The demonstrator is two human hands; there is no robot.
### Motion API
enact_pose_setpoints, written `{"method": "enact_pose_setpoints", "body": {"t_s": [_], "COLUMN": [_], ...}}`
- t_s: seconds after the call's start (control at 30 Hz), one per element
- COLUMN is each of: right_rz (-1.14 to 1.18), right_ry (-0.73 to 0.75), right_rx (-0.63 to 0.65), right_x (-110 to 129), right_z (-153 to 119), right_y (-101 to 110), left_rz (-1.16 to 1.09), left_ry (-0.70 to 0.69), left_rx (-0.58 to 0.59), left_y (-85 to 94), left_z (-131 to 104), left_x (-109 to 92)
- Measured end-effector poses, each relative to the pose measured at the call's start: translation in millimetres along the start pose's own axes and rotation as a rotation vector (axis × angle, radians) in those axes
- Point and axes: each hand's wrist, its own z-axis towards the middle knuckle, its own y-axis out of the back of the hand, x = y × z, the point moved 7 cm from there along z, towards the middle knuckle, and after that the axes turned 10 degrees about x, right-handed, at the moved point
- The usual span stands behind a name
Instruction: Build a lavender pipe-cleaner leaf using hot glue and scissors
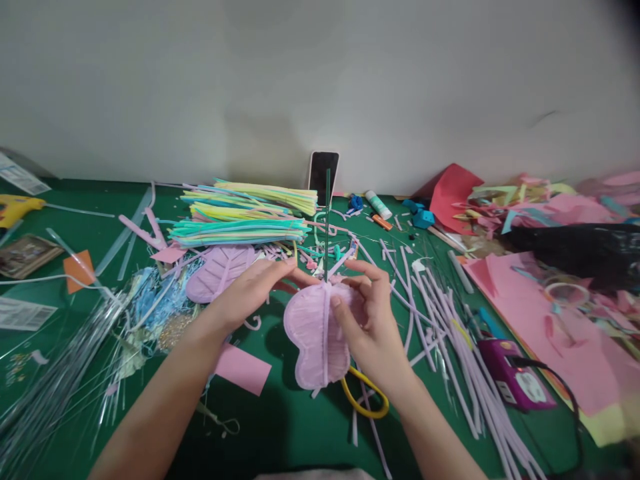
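Observation:
A lilac butterfly-like wing shape point(311, 337) with a pipe-cleaner line down its middle is held upright over the green table. A thin dark green stem point(327, 220) rises from its top. My right hand point(367, 307) grips the shape's right side, thumb on its front and fingers curled behind. My left hand point(265, 277) reaches to the shape's top left edge with its fingers stretched out, palm down; the fingertips are partly hidden behind the top edge. Behind my left wrist lies a second lilac veined piece point(220, 270).
Pipe-cleaner bundles point(245, 230) lie at the back near a phone point(323, 175). Yellow-handled scissors point(373, 407) and lilac pipe cleaners point(460, 360) are at the right, with a purple device point(517, 380) and pink paper point(565, 347). A glue gun point(17, 208) and wires point(65, 380) lie left.

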Motion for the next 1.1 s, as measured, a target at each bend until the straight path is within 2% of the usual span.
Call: {"method": "enact_pose_setpoints", "body": {"t_s": [0.07,0.23,0.3,0.4,0.53,0.63,0.7,0.8,0.87,1.1], "right_rz": [0.024,0.172,0.247,0.386,0.635,0.76,0.793,0.814,0.816,0.838], "right_ry": [-0.033,-0.133,-0.153,-0.23,-0.409,-0.509,-0.534,-0.532,-0.524,-0.536], "right_rx": [-0.014,-0.072,-0.083,-0.069,-0.02,0.006,-0.007,-0.048,-0.08,-0.196], "right_x": [-3.2,-11.9,-12.2,-15.1,-25.8,-32.0,-33.9,-34.3,-34.2,-33.4], "right_z": [-0.2,0.4,0.3,-1.2,-5.5,-8.2,-9.3,-10.3,-10.4,-9.0], "right_y": [0.4,2.0,1.0,-3.9,-16.0,-22.7,-23.2,-21.4,-19.5,-11.2], "left_rz": [-0.02,0.171,0.184,0.08,-0.073,-0.135,-0.154,-0.091,-0.031,0.262], "left_ry": [-0.003,-0.086,-0.097,-0.091,-0.054,0.019,0.036,-0.018,-0.044,-0.037], "left_rx": [0.014,0.028,0.033,0.055,0.081,0.02,-0.076,-0.274,-0.346,-0.259], "left_y": [-0.7,-5.1,-6.1,-6.3,-6.4,-1.4,6.9,24.7,32.1,30.9], "left_z": [1.5,0.6,0.3,0.7,1.6,3.0,3.9,1.5,-1.6,-10.3], "left_x": [-0.1,-12.4,-13.2,-9.6,-4.0,3.6,7.8,6.2,2.8,-11.7]}}
